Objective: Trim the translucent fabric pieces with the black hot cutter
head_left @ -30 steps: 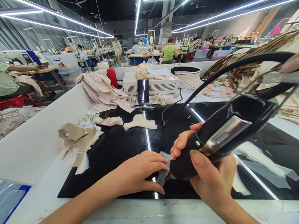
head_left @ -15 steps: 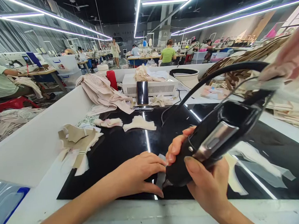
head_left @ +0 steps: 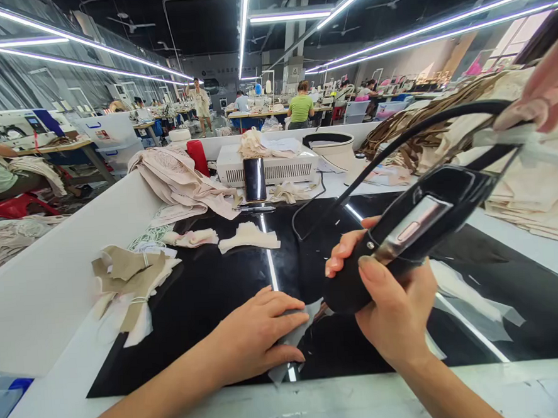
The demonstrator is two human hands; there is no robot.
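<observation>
My right hand (head_left: 398, 302) is wrapped around a black corded handheld tool (head_left: 359, 286) with a silver button plate, held tilted with its tip low and to the left. Flat over a thin translucent sheet piece (head_left: 294, 337) lies my left hand (head_left: 262, 333), fingers stretched out and holding nothing. The tool's tip is close to the sheet's right edge; whether it touches cannot be told. Beneath both hands is a glossy black board (head_left: 209, 308). At the upper right, another person's blurred hand (head_left: 537, 105) is at the tool's black cord (head_left: 406, 128).
Tied beige fabric pieces (head_left: 134, 274) and a cream fabric piece (head_left: 250, 236) lie on the board. Behind stand a phone (head_left: 254, 180), a white vented box (head_left: 276, 168) and a red cone (head_left: 198, 157). Stacked fabric (head_left: 538, 199) fills the right side. A white side panel (head_left: 74, 265) borders the left.
My right hand has lifted the tool slightly up and to the right, away from my left hand. My left hand lies flatter, and more of the sheet shows. The whole view has shifted a little.
</observation>
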